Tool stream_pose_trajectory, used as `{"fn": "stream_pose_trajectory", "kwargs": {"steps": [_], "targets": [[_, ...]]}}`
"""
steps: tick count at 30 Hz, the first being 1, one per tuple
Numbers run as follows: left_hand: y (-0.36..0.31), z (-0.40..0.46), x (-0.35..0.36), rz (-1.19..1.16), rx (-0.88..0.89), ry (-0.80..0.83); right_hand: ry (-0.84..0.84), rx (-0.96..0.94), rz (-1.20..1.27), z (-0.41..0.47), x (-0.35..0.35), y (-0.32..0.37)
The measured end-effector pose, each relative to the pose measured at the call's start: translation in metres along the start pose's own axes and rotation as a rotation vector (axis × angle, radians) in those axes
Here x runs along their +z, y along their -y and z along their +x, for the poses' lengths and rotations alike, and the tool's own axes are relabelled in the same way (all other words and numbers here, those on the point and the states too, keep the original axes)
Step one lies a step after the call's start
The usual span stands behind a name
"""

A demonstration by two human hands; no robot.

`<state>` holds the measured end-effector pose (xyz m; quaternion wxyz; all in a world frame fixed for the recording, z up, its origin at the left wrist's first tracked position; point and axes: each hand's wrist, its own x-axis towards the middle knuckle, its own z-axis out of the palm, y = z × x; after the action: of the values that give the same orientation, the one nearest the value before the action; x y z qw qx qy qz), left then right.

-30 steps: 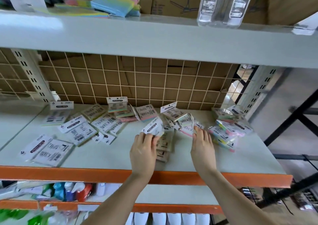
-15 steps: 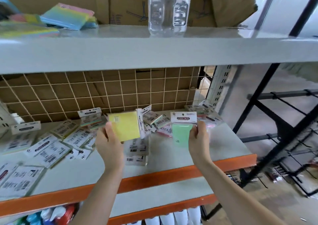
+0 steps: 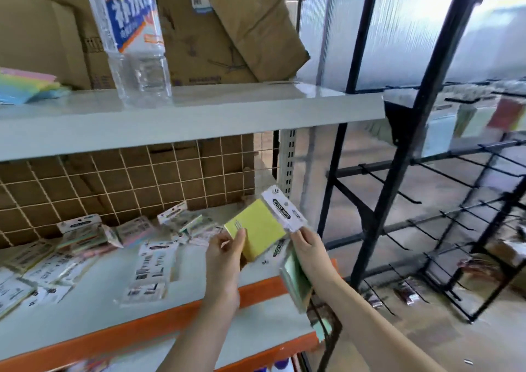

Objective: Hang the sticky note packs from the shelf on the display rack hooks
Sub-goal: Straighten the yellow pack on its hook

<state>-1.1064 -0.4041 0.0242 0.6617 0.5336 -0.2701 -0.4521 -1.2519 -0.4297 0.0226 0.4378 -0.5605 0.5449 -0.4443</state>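
Observation:
My left hand (image 3: 225,253) grips a yellow sticky note pack (image 3: 257,233) by its lower left edge, above the shelf's right end. Fingertips of my right hand (image 3: 308,250) touch the pack's white header card (image 3: 284,210), and a green pack (image 3: 294,282) sits in that palm. Several more sticky note packs (image 3: 148,260) lie scattered on the grey shelf (image 3: 94,303) with the orange front edge. The black display rack (image 3: 398,172) with long bare hooks (image 3: 398,192) stands to the right.
An upper grey shelf (image 3: 199,109) carries a clear water bottle (image 3: 133,38), cardboard boxes (image 3: 199,29) and coloured note pads (image 3: 25,86). A wire grid (image 3: 128,180) backs the lower shelf. A few coloured packs (image 3: 484,115) hang blurred at the rack's upper right.
The view has swung right toward the black rack. Both hands have come together: the yellow pack moved right to meet my right hand, and the green pack dropped low in that hand.

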Motion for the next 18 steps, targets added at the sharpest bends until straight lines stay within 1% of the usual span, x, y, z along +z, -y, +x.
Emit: {"fn": "stream_pose_trajectory", "kwargs": {"steps": [3, 5, 6, 7, 9, 11, 15, 18], "targets": [[0.01, -0.025, 0.032, -0.002, 0.001, 0.036, 0.024, -0.03, 0.191, -0.019, -0.047, 0.003], [0.019, -0.043, 0.053, -0.054, -0.014, 0.062, 0.051, -0.07, 0.31, -0.029, -0.076, 0.004], [0.023, -0.053, 0.064, -0.078, -0.021, 0.088, 0.052, -0.097, 0.332, -0.034, -0.09, 0.004], [0.028, -0.063, 0.075, -0.089, -0.023, 0.122, 0.029, -0.135, 0.302, -0.037, -0.104, 0.002], [0.038, -0.081, 0.097, -0.093, -0.033, 0.204, -0.067, -0.212, 0.213, -0.043, -0.132, -0.002], [0.046, -0.099, 0.118, -0.11, -0.071, 0.289, -0.139, -0.231, 0.187, -0.048, -0.161, -0.008], [0.054, -0.122, 0.157, -0.127, -0.127, 0.472, -0.211, -0.273, 0.125, -0.055, -0.221, -0.009], [0.05, -0.13, 0.188, -0.047, -0.092, 0.527, -0.271, -0.345, 0.055, -0.054, -0.258, -0.002]]}}
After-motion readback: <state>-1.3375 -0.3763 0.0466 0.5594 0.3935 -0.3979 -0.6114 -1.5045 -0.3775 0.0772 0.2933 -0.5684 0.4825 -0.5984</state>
